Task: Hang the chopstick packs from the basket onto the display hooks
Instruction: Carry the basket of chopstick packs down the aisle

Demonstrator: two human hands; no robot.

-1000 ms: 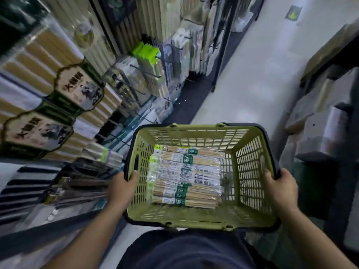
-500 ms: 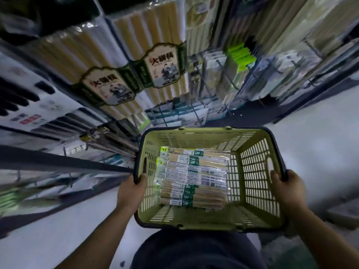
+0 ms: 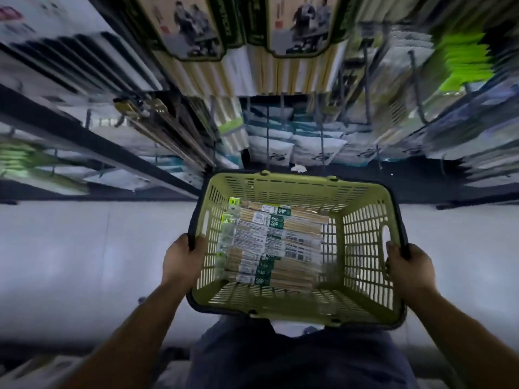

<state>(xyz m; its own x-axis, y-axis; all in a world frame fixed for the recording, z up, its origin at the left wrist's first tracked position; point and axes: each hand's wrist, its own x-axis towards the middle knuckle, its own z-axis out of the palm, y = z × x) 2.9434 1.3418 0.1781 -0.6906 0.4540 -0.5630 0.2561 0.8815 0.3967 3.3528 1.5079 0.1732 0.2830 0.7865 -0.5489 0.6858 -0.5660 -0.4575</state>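
Note:
I carry a green plastic basket (image 3: 365, 242) in front of my body. Several clear chopstick packs (image 3: 273, 242) with green labels lie flat on its floor, stacked side by side toward the left wall. My left hand (image 3: 181, 259) grips the basket's left rim. My right hand (image 3: 408, 269) grips the right rim by the handle slot. Display hooks (image 3: 323, 130) stick out from the rack straight ahead, above the basket's far edge, loaded with hanging packs.
The store rack (image 3: 266, 66) fills the upper view with large chopstick packs, dark-handled sets at the left (image 3: 168, 130) and bright green items (image 3: 463, 63) at the upper right. Pale floor (image 3: 84, 262) lies to both sides of the basket.
My view has swung round so that the rack now faces me straight on. The basket has stayed in both hands, and the packs inside have not shifted.

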